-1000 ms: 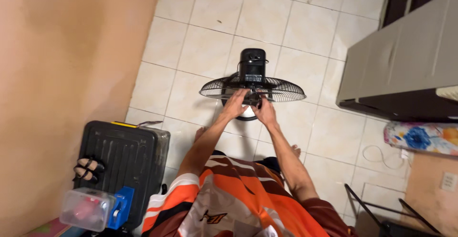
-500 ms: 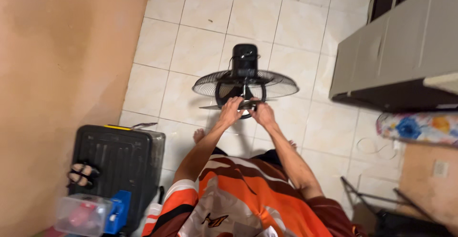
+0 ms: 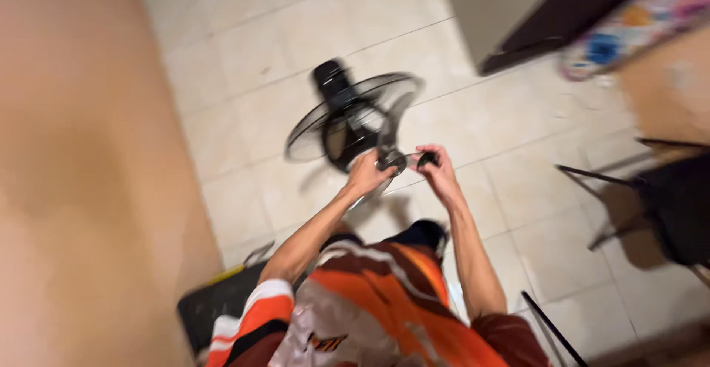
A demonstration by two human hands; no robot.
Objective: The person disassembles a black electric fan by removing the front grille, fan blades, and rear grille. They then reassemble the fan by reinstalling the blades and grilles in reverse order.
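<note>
Head view: fan point(image 3: 347, 119) lies just beyond both gripping hands.

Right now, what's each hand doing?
Left hand: closed on the translucent grey plastic fan blade.
Right hand: closed on a small black round cap.

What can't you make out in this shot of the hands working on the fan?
Head view only, and all of it is motion-blurred.
- The small dark part in the right hand: blurred, half covered by the fingers.
- Where the left hand meets the fan: grip and hub smear together.
- The fan blades: blurred behind the grille.
- The black case: partly covered by the orange shirt.
- The dark frame at right: blurred, cut by the edge.
</note>
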